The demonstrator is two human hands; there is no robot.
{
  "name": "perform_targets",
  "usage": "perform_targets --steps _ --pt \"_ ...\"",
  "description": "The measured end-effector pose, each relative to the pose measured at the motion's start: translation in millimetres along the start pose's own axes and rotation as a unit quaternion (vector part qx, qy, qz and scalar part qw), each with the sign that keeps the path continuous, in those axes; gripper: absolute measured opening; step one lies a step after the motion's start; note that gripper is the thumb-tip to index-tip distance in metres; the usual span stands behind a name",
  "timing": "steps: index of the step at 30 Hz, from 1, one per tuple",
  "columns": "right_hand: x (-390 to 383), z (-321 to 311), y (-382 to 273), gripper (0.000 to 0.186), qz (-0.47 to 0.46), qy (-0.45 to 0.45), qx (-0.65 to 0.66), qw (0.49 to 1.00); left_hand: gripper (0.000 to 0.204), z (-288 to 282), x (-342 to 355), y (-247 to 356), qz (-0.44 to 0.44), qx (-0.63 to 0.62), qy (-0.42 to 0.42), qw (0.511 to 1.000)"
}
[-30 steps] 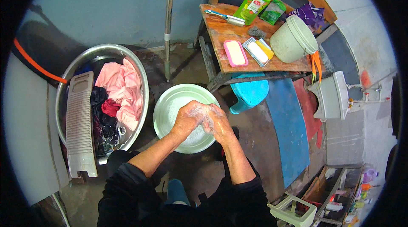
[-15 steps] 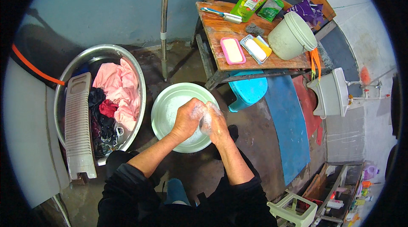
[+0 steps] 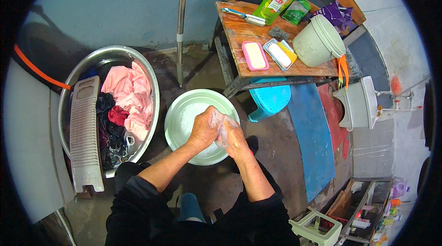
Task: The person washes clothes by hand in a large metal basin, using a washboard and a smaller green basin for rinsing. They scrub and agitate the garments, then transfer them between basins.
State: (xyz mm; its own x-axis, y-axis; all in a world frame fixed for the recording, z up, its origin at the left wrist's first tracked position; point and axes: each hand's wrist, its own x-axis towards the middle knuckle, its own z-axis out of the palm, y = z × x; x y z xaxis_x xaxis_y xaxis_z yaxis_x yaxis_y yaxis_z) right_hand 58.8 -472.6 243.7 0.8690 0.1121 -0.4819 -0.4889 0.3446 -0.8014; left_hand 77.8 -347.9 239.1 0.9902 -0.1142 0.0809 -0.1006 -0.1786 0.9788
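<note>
Over a pale green basin [image 3: 173, 112] of cloudy, sudsy water, my two hands are pressed together and coated in white lather. My left hand [image 3: 205, 129] is closed, its knuckles up and its fingers curled in against the other hand. Closed around it from the other side is my right hand [image 3: 232, 138], with foam over the back and fingers. Whatever lies between the palms, if anything, is hidden. Both hands stay above the water, near the basin's middle and right side.
Left stands a metal tub [image 3: 154, 103] holding a ribbed washboard [image 3: 84, 135], pink cloth [image 3: 131, 89] and dark clothes. At the upper right, a wooden chair [image 3: 244, 61] bears soap dishes, a brush, a green pump bottle [image 3: 276, 2] and a bucket [image 3: 315, 43]. A blue stool [image 3: 271, 101] sits beneath.
My hands have shifted slightly against each other, the right one turning a little, and more foam shows between them. The whole view has moved slightly.
</note>
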Motion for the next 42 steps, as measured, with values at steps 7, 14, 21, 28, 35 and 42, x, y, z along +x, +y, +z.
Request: perform_targets --steps 7,14,21,28,35,42 --pt "-3 9 -8 0.023 0.021 0.038 -0.029 0.999 0.014 -5 7 -16 -0.071 -0.060 -0.046 0.995" --pt "-4 7 -7 0.019 0.011 0.002 -0.083 0.996 0.013 -1 8 -12 -0.164 -0.098 -0.033 0.981" --pt "-1 2 -5 0.015 -0.026 -0.023 -0.181 0.983 0.024 -6 6 5 -0.274 -0.349 -0.058 0.894" --pt "-3 3 -11 0.010 -0.022 -0.014 -0.070 0.997 0.008 -7 8 -4 -0.217 -0.322 -0.069 0.919" --pt "0 -9 -13 0.014 -0.022 -0.020 0.033 0.999 0.009 -6 6 -8 -0.017 -0.090 -0.053 0.994" --pt "-3 -7 -16 0.012 -0.031 0.015 0.039 0.999 0.010 -4 4 -10 -0.076 -0.209 -0.094 0.970"
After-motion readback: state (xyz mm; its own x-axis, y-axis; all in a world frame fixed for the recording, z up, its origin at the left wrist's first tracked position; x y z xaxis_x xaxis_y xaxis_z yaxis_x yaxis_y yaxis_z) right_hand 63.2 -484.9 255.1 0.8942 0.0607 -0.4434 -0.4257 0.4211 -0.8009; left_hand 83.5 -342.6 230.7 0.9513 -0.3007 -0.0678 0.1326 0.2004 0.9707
